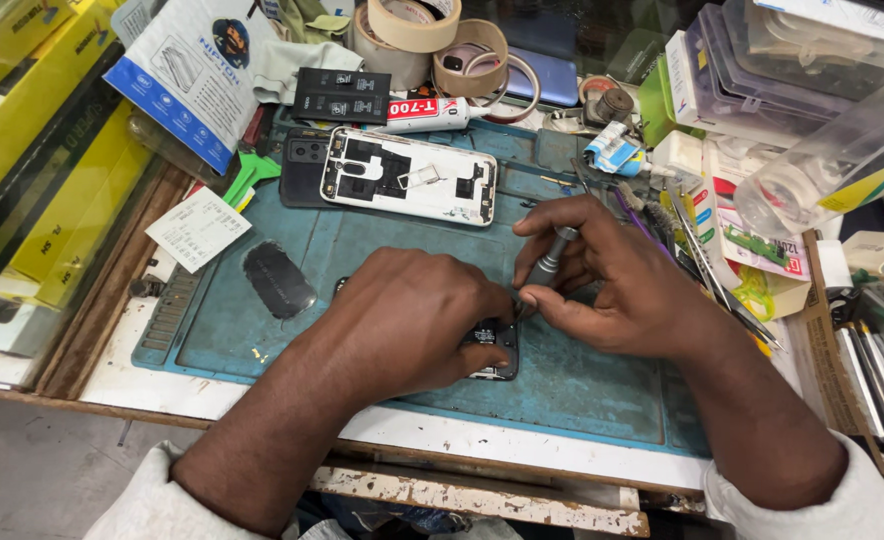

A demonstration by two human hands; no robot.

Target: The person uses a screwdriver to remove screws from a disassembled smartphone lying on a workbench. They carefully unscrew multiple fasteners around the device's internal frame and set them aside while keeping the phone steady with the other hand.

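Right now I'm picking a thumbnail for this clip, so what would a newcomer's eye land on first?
First the two hands at the centre of the teal work mat: the left hand presses down on a small dark phone part while the right hand holds a slim metal screwdriver upright on it. Just behind lies an opened white phone shell, face down with its insides showing. Yellow boxes crowd the left edge.

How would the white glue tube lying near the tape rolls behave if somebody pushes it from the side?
The glue tube lies on its side and looks round, so it would probably roll a little. It seems small, likely light. Its body looks like soft plastic, so it may dent under a firm pinch.
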